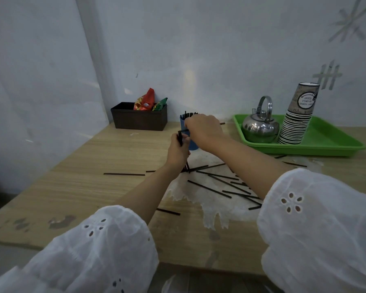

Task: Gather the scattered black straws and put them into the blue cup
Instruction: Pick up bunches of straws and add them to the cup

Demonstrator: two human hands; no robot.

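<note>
Left hand grips a bunch of straws upright, touching the cup on its left. Right hand is curled over the cup rim by the bunch's top; can't tell if it pinches one. Loose straws lie on the table under both forearms.

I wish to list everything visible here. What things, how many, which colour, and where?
table: one, light wood
blue cup: one, blue, back middle of table
straws in cup: several, black, tips above rim
loose straws: many, black, scattered on the table
box: one, dark brown, back left of table
snack packets: two, red and green, in the box
tray: one, green, right side of table
kettle: one, silver, on the tray
paper cups: one stack, patterned, on the tray
left hand: grips a straw bundle
right hand: over the cup; grip hidden
</note>
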